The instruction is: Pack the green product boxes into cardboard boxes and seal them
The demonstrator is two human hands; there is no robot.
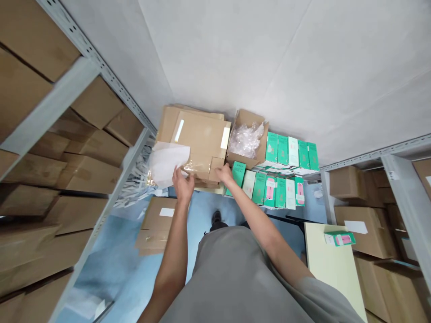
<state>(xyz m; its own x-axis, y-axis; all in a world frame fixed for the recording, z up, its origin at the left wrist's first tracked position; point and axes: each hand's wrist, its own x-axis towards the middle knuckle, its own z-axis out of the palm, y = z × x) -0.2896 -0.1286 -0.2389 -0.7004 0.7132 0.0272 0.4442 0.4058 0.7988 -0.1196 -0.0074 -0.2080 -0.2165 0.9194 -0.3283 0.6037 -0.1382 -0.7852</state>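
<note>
The flattened cardboard [202, 137] lies stacked on the counter [219, 190] in front of you, a white sheet [170, 158] over its left corner. Your left hand [183, 185] has its fingers spread at the sheet's lower edge; your right hand [225, 174] curls at the cardboard's near right corner, though whether its fingers pinch, you cannot tell. Just right stands an open carton [233, 154] of clear wrap [246, 138], beside green-and-white boxes [261, 187].

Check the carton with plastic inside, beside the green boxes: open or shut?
Open: the carton has no cover across its top, and crumpled clear plastic shows inside.
</note>
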